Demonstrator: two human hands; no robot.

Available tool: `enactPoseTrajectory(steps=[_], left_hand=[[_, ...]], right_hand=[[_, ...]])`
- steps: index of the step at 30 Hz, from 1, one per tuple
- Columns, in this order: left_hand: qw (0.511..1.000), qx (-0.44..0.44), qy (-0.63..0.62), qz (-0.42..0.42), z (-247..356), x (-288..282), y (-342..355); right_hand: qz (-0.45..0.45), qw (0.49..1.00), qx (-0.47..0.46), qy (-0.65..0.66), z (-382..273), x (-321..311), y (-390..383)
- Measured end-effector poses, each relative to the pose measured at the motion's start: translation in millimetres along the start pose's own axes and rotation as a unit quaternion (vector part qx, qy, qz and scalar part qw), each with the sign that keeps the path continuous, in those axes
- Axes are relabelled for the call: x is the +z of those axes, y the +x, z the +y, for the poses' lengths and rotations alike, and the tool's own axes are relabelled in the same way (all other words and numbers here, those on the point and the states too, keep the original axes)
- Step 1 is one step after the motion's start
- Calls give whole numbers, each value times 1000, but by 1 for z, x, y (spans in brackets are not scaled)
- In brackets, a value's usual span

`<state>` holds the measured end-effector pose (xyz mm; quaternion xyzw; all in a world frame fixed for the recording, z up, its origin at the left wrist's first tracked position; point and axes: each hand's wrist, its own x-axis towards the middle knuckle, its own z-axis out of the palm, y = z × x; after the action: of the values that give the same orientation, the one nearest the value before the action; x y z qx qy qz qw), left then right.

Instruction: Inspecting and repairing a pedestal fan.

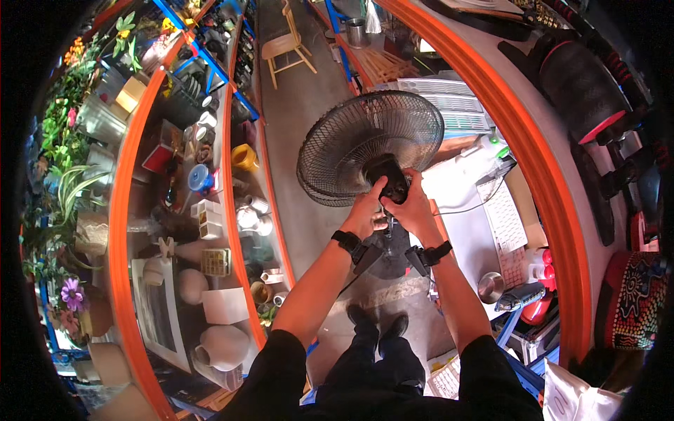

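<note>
Head view, and it's two hands on the fan in the aisle: left hand and right hand half-curled, thumbs on its motor housing, finger grip behind unclear. A hard push could tip that top-heavy head! Round, black, wire-caged, tilted upward.

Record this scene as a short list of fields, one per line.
Left grip: thumb against the back of the fan
Right grip: thumb and fingers on the fan's motor housing
Fan: black, round wire cage, its back toward the person
Left side: orange-edged shelf holding a white vase; purple flower beyond
Right side: white keyboard and a metal bowl
Farther ahead: wooden chair on the floor
</note>
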<state>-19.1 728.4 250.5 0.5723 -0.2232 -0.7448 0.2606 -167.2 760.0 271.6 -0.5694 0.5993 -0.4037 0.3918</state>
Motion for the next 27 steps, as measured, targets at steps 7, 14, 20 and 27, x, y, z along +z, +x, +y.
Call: enactPoseTrajectory(steps=[7,14,20,27], left_hand=[[938,255,13,235,-37,-62,-15],[688,505,261,451,-28,-104,-63],[758,504,285,300,-59,-93,-88],[739,485,269,383,-101,-92,-127]], right_hand=[[-9,995,-81,-52,3,-3,7],[-64,993,-90,-33,22,-46,-1],[-116,990,-85,10,17,-48,-23],[-124,984,-128,-17,-3,-41,-59]])
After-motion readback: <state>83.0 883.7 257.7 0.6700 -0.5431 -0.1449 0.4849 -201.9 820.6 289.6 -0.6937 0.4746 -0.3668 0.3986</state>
